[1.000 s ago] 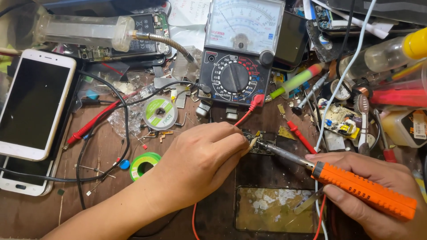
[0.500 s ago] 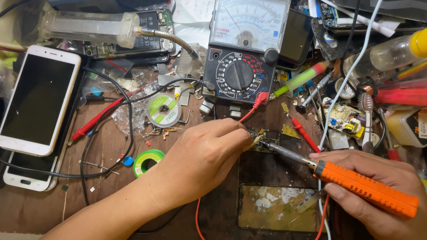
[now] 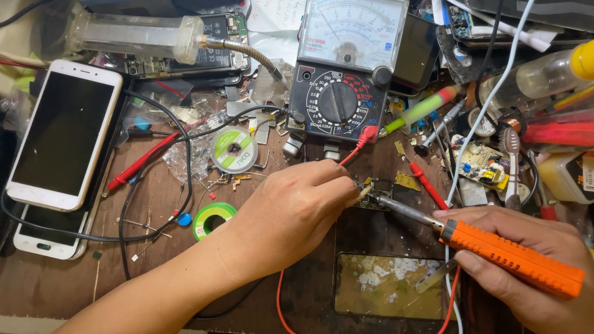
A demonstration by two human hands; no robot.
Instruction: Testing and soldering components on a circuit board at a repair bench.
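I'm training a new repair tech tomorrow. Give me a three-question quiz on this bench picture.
1. True or false: the right hand holds an orange-handled soldering iron.
2. Where does the iron's tip meet the left hand? A) at the small board B) on the white phone C) on the meter
3. Fill in: the solder spool beside the left hand is ____ in colour.

Key: 1 true; 2 A; 3 green

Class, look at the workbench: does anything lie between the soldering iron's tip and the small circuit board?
Nothing visible does. The soldering iron, in the right hand, reaches the small circuit board directly; the left hand pinches beside it.
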